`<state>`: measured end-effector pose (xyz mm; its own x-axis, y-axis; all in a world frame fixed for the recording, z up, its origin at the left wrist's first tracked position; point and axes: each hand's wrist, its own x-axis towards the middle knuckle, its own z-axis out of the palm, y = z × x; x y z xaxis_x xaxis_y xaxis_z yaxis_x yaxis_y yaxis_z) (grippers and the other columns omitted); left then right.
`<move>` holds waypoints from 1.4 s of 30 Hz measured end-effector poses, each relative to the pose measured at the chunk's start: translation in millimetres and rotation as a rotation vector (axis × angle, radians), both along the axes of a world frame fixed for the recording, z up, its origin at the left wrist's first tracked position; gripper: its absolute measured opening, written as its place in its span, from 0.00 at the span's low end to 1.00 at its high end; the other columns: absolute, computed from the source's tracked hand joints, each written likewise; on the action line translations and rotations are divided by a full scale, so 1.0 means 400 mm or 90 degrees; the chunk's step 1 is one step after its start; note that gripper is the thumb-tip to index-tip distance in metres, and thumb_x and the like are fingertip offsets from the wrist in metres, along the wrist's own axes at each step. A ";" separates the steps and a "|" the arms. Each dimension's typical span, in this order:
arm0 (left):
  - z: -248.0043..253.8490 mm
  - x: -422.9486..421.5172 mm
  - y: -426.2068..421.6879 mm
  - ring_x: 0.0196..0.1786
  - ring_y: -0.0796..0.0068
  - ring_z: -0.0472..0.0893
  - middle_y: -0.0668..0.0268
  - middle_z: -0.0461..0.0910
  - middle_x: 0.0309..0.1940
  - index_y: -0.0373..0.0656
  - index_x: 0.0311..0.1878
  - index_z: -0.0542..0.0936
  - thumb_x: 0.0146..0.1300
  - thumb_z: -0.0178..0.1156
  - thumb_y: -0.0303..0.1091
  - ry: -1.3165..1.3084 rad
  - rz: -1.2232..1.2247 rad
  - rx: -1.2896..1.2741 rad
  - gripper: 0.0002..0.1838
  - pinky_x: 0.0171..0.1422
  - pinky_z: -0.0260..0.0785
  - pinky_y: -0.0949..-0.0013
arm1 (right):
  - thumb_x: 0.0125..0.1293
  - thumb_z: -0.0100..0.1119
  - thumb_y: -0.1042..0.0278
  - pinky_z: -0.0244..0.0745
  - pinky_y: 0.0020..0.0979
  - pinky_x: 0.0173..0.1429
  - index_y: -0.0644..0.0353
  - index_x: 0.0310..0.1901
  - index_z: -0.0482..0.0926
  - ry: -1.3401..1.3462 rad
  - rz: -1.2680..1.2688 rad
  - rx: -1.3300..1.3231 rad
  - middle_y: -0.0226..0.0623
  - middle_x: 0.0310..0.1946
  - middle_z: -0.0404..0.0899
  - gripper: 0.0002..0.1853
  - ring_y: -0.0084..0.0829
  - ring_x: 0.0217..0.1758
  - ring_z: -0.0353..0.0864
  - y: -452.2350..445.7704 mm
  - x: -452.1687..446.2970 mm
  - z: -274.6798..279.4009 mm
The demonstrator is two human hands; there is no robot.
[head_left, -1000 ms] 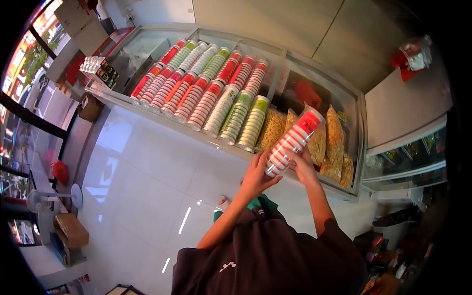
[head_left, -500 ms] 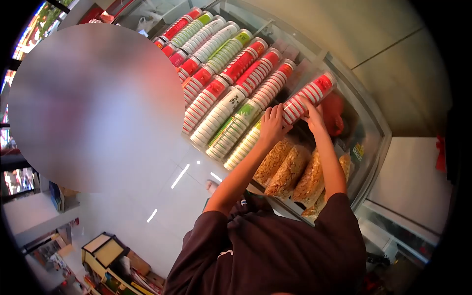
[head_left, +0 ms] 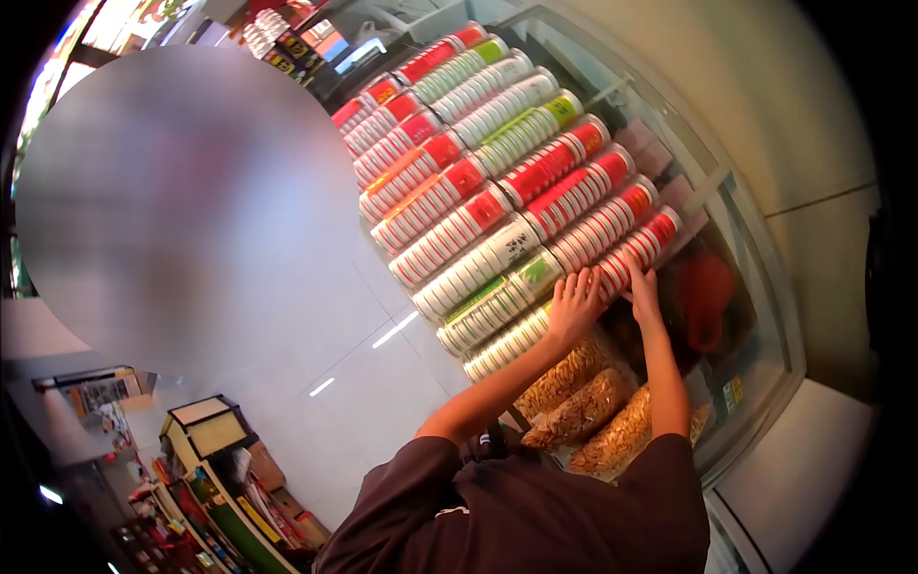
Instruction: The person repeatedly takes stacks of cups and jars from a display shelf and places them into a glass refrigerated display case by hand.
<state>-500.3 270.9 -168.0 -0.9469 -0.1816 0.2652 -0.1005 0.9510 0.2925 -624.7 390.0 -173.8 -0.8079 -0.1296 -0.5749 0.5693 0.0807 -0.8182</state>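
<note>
A clear tube of red-and-white striped cups lies at the right end of the upper row, beside another striped tube. Around its lower end are the fingers of my left hand, closed on it. My right hand has its fingers on the tube's right side, partly wrapped round it. Below my left hand, a pale tube with a green end lies in the lower row. Several more tubes, such as a white one with dark writing, fill the rows to the left.
Bags of yellow-brown snacks lie in the glass case below my hands. A red bag is right of them. A shelf with boxes and books stands at the lower left. A large blurred circle hides the upper left.
The striped tube, held up over the snack bags a second ago, has come down against the upper row, both hands moving with it. The view has also shifted and turned.
</note>
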 end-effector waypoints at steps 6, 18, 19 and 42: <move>0.037 0.048 -0.020 0.61 0.59 0.66 0.59 0.67 0.59 0.40 0.65 0.64 0.53 0.63 0.47 0.034 0.013 0.091 0.38 0.64 0.56 0.56 | 0.58 0.65 0.48 0.77 0.30 0.44 0.64 0.57 0.66 -0.042 0.080 -0.036 0.40 0.49 0.74 0.34 0.28 0.50 0.76 0.028 0.011 0.015; 0.023 1.097 -0.342 0.60 0.54 0.67 0.55 0.67 0.59 0.41 0.59 0.66 0.57 0.58 0.35 0.205 0.565 0.180 0.26 0.62 0.61 0.53 | 0.68 0.53 0.67 0.67 0.35 0.63 0.68 0.65 0.61 0.519 0.457 -0.104 0.52 0.59 0.69 0.27 0.41 0.60 0.70 -0.388 0.620 0.070; 0.013 1.223 -0.308 0.61 0.54 0.67 0.56 0.67 0.59 0.42 0.58 0.67 0.57 0.58 0.37 0.181 0.650 0.204 0.25 0.61 0.62 0.53 | 0.68 0.53 0.66 0.70 0.32 0.59 0.67 0.64 0.63 0.529 0.601 -0.096 0.46 0.58 0.71 0.26 0.37 0.56 0.74 -0.405 0.735 0.064; -0.460 2.033 1.032 0.45 0.44 0.78 0.48 0.80 0.41 0.38 0.40 0.80 0.60 0.47 0.52 0.345 1.709 1.372 0.25 0.54 0.69 0.50 | 0.58 0.58 0.46 0.71 0.41 0.41 0.53 0.52 0.68 0.050 1.537 0.821 0.45 0.37 0.75 0.26 0.40 0.37 0.75 -0.835 1.860 -0.333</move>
